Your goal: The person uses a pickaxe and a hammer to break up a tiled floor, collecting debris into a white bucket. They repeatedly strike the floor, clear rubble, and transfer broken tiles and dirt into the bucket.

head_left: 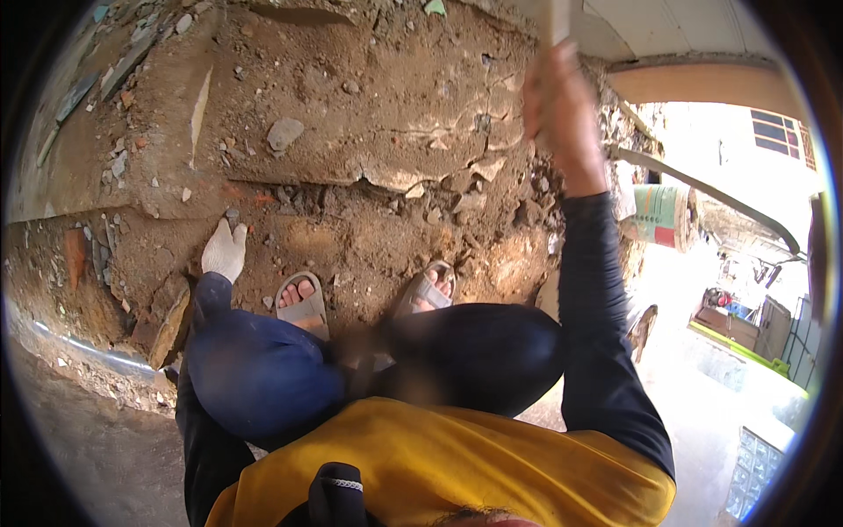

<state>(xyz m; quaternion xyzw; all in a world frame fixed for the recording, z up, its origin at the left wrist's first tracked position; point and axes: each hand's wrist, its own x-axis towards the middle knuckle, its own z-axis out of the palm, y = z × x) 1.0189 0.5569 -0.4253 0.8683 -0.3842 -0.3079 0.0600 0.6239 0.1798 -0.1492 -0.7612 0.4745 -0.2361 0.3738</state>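
Right hand (558, 114) up high, clamped tight on a pale handle (556, 22); could not see the tool's end. Pressed the gloved left hand (224, 250) flat on the dirt (378, 105), holding nothing. Likely needed a firm hold and an aim well ahead of the sandals (303, 303). Squatted near a green drum (659, 215) on the right, with a loose stone (284, 133) ahead.

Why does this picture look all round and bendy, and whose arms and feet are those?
The camera sits on a person's head and looks down, and its wide lens bends the edges. The arms and feet belong to that person, who is squatting. The right hand is raised and grips a pale handle; what is on its end is out of the picture. The left hand, in a white glove, rests on the broken ground, brown dirt with loose stones. The feet wear grey sandals.
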